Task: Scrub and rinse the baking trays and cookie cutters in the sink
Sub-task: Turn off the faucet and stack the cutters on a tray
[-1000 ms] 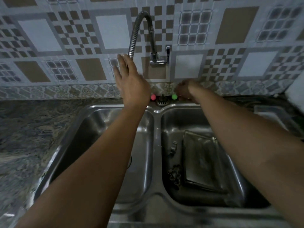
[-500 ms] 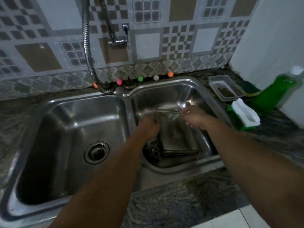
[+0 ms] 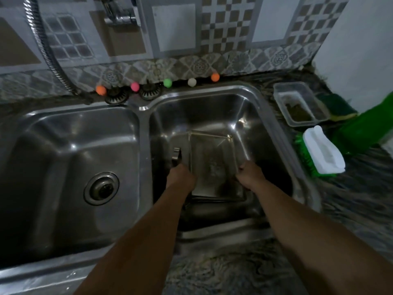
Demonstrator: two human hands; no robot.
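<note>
The left hand (image 3: pixel 180 177) is down in the right basin of the sink (image 3: pixel 274 124), at the left long edge of the baking tray (image 3: pixel 212 162), and the right hand (image 3: pixel 251 177) sits at the opposite long edge — so the tray is bracketed between the two. Fingers on both look curled over the tray's rims, though it's dim down there and the fingertips are hidden, so the grip itself is hard to confirm.

The tray lies on the basin floor with its long axis running away from the person, toward the back wall; more trays seem stacked under it. A small metal cookie cutter (image 3: pixel 176 155) stands just past the left hand, close beside the tray's left rim.

Since the hands are about level with each other near the tray's near half, any lift would probably tip the far end down unless they shift further along. The scrub brush (image 3: pixel 319 154) and green soap bottle (image 3: pixel 359 130) wait on the desk to the right — nearer the right hand.
</note>
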